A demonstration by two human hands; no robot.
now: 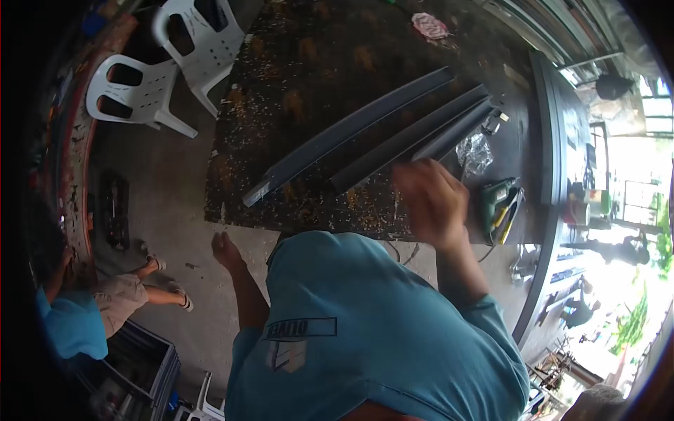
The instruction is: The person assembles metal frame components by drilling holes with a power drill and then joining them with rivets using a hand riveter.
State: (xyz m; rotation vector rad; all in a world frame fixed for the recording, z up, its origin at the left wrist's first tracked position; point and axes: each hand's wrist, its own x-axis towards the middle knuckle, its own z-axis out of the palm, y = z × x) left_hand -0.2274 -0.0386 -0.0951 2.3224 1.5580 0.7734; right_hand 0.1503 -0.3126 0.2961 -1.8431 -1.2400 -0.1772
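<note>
My right hand [434, 203] is raised over the near part of the dark worktable, blurred by motion. Its fingers look bent, but whether they hold anything cannot be made out. It is nearest to a short grey metal profile [453, 133]. Beside that lies a longer dark profile [407, 140], and further left a long grey profile [351, 130] with a shiny near end. My left hand [228, 252] hangs low beside the table's near edge, touching nothing visible. Its fingers are loosely bent and slightly apart.
Wood-like chips litter the worktable [281, 133]. A green power drill [495, 200], yellow-handled pliers [507, 223], clear plastic [475, 153] and a pinkish cloth [430, 26] lie on it. White plastic chairs [140, 95] stand left. A person in blue [74, 323] is at lower left.
</note>
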